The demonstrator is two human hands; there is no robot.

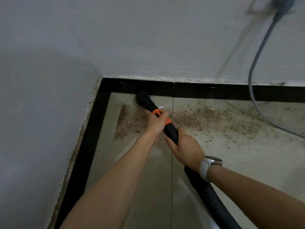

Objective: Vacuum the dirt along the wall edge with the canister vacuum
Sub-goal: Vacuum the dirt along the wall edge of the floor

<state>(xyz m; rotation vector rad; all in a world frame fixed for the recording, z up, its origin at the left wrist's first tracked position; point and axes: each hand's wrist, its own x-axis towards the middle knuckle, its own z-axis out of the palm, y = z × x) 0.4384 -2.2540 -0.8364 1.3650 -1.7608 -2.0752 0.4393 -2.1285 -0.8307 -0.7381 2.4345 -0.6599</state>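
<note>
The black vacuum wand (165,124), smooth with an orange collar, is gripped by both hands: the left hand (156,121) is curled around the collar, the right hand (186,147) around the tube lower down. The round nozzle (142,98) is pressed to the floor tile (247,162) beside the black skirting (214,91). Gritty brown dirt (206,118) is scattered along the wall edge. A ribbed hose (209,199) trails behind. A grey cable (254,66) hangs down the wall.

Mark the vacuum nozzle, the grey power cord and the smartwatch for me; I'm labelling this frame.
vacuum nozzle (143,99), head view, on its round black head by the skirting.
grey power cord (252,70), head view, on its hanging stretch against the wall.
smartwatch (212,161), head view, on its face.
</note>
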